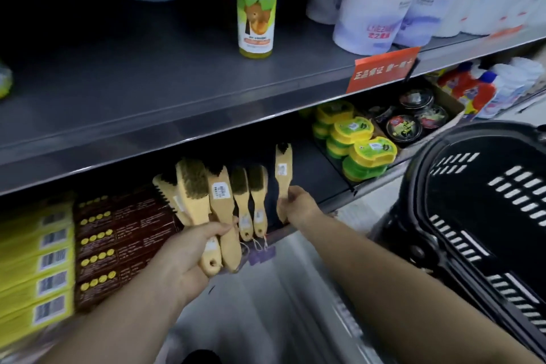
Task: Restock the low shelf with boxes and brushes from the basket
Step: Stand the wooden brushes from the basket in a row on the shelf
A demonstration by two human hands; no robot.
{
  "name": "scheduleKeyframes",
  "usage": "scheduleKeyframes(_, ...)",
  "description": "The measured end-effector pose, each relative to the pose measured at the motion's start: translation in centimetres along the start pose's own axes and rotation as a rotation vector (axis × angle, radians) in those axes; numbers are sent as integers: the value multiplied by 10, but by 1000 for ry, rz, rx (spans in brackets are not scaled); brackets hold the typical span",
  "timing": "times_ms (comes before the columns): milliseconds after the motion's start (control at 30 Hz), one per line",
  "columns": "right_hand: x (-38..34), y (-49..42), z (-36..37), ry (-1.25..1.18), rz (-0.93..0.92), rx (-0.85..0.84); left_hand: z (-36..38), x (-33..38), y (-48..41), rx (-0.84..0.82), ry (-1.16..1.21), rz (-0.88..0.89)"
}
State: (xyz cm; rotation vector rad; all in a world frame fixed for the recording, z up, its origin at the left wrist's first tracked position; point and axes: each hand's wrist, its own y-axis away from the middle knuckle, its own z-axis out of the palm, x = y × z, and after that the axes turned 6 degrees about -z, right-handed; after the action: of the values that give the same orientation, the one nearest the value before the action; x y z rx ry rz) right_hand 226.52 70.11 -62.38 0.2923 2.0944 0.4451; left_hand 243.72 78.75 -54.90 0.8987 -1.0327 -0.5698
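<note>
A single brush [283,168] was held by its handle in the right hand [298,205] over the low shelf [313,183], at 3 o'clock of two laid brushes [251,195], its long axis running 6 to 12 o'clock, bristle head toward 12. A bundle of brushes [201,195] was gripped by the handles in the left hand [189,248]. It was judged that the single brush would best be laid parallel to its neighbours, handle outward.

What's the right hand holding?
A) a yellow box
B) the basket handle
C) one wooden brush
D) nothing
C: the right hand grips the handle of a single wooden brush at the low shelf, while the left hand holds a bunch of brushes.
</note>
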Motion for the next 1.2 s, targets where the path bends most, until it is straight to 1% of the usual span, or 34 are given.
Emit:
scheduleKeyframes(100,16,-24,8,196,-13,-8,3,-4,-24,14,-22,-1)
scheduleKeyframes(300,31,-48,11,627,-123,-121,11,-8,-64,-29,17,53)
scheduleKeyframes(367,31,-51,7,656,-133,-132,15,-7,-73,-39,45,91)
scheduleKeyframes(500,30,-45,3,640,-72,-178,26,-7,-88,-43,87,134)
scheduleKeyframes(533,29,-41,2,695,-80,-135,29,-7,-91,-44,92,144)
scheduleKeyframes(600,22,-34,-3,831,-192,74,35,-8,-98,-25,86,171)
scheduleKeyframes(633,16,-30,-4,809,-280,170,38,-8,-100,-11,81,185)
scheduleKeyframes(667,9,-26,-5,679,-324,201,42,-8,-101,-1,81,195)
scheduleKeyframes(700,1,-22,-6,467,-309,150,45,-7,-102,3,83,198)
scheduleKeyframes(767,-12,-16,-4,23,-185,-50,51,-5,-104,-26,91,193)
scheduleKeyframes(800,-15,-12,-3,-106,-136,-121,53,-4,-105,-52,104,190)
scheduleKeyframes(833,-16,-10,-4,-182,-117,-166,55,-4,-105,-75,116,189)
scheduleKeyframes(933,-9,-11,-10,-365,-70,-189,61,-6,-105,-108,119,216)
scheduleKeyframes(1000,-2,-17,-12,-435,-25,-144,64,-10,-103,-107,133,220)
scheduleKeyframes(1133,20,-37,-15,-429,77,143,58,-17,-98,-79,102,185)
scheduleKeyframes(1200,31,-46,-20,-357,78,212,53,-22,-95,-66,68,187)
